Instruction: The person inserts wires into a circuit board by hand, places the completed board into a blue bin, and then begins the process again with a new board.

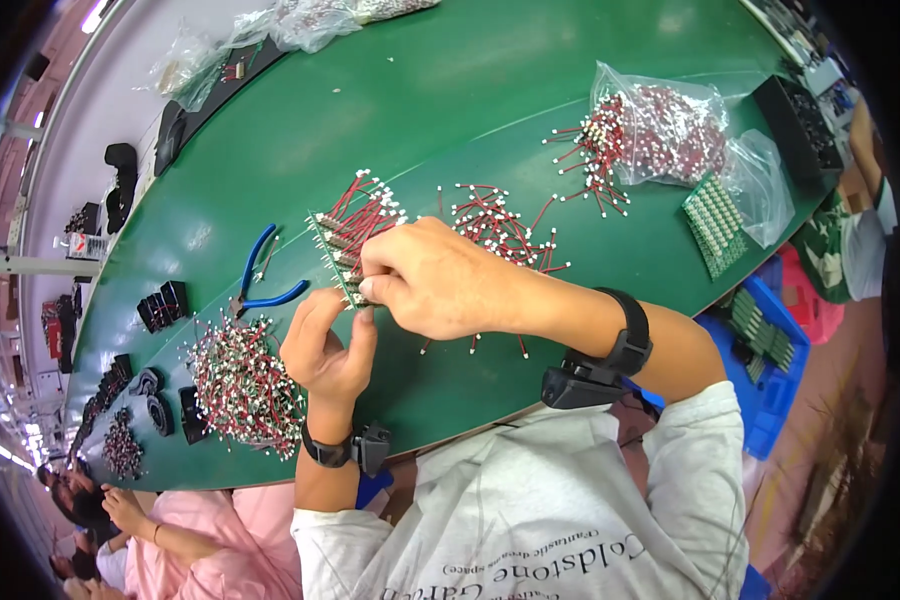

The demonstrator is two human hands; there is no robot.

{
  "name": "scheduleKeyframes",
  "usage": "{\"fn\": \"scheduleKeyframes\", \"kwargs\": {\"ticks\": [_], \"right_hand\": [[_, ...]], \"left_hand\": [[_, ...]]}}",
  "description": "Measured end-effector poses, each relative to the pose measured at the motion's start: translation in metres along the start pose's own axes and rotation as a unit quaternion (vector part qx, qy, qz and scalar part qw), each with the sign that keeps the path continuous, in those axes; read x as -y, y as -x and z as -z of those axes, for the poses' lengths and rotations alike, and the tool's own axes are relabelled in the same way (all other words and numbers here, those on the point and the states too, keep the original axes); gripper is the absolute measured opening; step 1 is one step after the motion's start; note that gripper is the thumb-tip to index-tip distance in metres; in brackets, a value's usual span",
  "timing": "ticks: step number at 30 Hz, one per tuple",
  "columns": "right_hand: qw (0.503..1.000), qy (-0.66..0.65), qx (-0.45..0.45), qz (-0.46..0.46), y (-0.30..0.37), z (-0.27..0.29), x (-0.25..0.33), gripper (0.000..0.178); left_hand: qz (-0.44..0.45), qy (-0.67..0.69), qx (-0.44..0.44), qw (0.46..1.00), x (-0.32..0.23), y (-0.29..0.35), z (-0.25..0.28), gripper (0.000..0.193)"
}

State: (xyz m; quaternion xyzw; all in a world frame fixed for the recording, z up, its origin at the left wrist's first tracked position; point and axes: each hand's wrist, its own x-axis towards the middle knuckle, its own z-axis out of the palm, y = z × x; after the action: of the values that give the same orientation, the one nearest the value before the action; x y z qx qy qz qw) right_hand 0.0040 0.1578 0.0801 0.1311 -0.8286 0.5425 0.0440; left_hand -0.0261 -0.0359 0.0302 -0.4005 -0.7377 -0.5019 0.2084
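Observation:
A narrow green circuit board [328,247] stands tilted in front of me, with a row of white connectors and red wire leads [370,205] fanning out from it. The fingers of my left hand [325,345] pinch its near end. Closed beside them, my right hand [445,280] has thumb and index finger pressed against the board's near part; whatever lies between those fingertips is hidden. Loose red leads with white plugs [495,222] lie just beyond my right hand. A larger heap of them [245,385] sits left of my left hand, near blue-handled cutters [253,275].
At the far right, a clear bag [675,135] spills more leads near a green board panel [714,228] and a black box [798,125]. A blue bin [785,395] with boards stands below the table edge. Black parts [162,305] lie left; a pink-clothed person [220,535] sits nearby.

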Motion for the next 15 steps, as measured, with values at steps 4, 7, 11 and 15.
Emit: {"fn": "scheduleKeyframes", "kwargs": {"ticks": [4, 7, 11, 15], "right_hand": [[0.995, -0.058, 0.042, -0.065, -0.007, 0.005, 0.004, 0.017], [0.997, -0.039, 0.032, -0.054, -0.007, 0.0, 0.004, 0.017], [0.996, -0.041, 0.047, -0.068, -0.007, 0.005, 0.011, 0.017], [0.994, -0.036, 0.069, -0.077, -0.007, 0.008, 0.006, 0.016]], "left_hand": [[0.072, 0.046, -0.015, 0.996, 0.003, 0.003, 0.002, 0.029], [0.127, 0.125, -0.058, 0.982, 0.004, 0.004, 0.0, 0.028], [0.099, 0.111, -0.024, 0.989, 0.003, -0.001, 0.006, 0.027], [0.072, 0.086, 0.01, 0.994, -0.004, -0.008, 0.006, 0.025]]}}
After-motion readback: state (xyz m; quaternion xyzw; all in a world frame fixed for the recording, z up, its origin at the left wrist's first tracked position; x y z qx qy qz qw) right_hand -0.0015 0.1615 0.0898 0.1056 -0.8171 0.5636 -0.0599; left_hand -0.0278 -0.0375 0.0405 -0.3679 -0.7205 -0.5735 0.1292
